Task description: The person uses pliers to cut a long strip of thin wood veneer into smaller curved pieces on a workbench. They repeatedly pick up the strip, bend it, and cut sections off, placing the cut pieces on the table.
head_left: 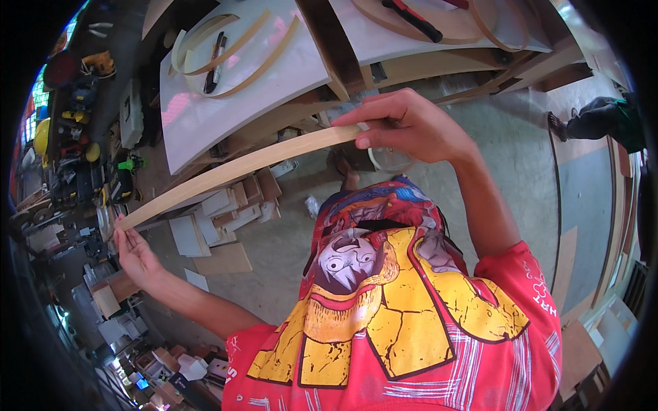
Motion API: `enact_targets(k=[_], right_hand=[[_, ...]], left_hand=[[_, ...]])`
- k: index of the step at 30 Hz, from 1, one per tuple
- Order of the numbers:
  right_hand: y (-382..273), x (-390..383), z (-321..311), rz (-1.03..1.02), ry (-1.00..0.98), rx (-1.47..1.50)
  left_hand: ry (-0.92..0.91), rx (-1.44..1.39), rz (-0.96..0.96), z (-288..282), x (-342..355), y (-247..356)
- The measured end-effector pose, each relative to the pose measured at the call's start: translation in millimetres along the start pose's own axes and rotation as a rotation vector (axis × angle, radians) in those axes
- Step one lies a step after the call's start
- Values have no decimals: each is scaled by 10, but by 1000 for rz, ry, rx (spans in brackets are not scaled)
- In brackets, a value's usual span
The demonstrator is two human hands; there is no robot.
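A long, narrow strip of light wood-coloured edging [240, 166] stretches between my two hands, in front of my body. My left hand [139, 257] pinches its lower left end between thumb and fingers. At the other end, my right hand [415, 127] grips the strip with the thumb below and the fingers above. The strip looks gently bowed. Beyond it stands a white-topped table [274, 82] with loose curled edging strips [264, 65] on it. A utility knife [215, 63] lies among those strips.
Wood offcuts [226, 216] lie piled on the floor beneath the table. A red and black hand tool [412, 20] rests on a second surface at the far right. Power tools [82, 113] crowd the left side. Another person's leg [596, 120] shows at right.
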State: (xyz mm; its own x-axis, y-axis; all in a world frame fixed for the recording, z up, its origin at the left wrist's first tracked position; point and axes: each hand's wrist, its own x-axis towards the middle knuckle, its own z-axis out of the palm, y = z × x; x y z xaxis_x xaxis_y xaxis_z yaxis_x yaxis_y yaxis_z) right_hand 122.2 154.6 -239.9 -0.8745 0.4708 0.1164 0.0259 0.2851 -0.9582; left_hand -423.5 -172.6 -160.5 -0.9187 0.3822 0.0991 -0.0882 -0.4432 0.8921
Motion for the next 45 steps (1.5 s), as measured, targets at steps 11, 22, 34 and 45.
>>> enact_targets(k=[11, 22, 34, 45], right_hand=[[3, -49, -216, 262, -151, 123], [-178, -72, 638, -221, -306, -465], [-293, -151, 891, -505, -117, -906], [-85, 56, 580, -451, -60, -800]], left_hand=[[15, -101, -401, -563, 22, -428], [-917, 986, -75, 1379, -1776, -1050], [-1373, 235, -1459, 1487, -2029, -2259], [-1130, 44, -1499, 1704, -1997, -2217]])
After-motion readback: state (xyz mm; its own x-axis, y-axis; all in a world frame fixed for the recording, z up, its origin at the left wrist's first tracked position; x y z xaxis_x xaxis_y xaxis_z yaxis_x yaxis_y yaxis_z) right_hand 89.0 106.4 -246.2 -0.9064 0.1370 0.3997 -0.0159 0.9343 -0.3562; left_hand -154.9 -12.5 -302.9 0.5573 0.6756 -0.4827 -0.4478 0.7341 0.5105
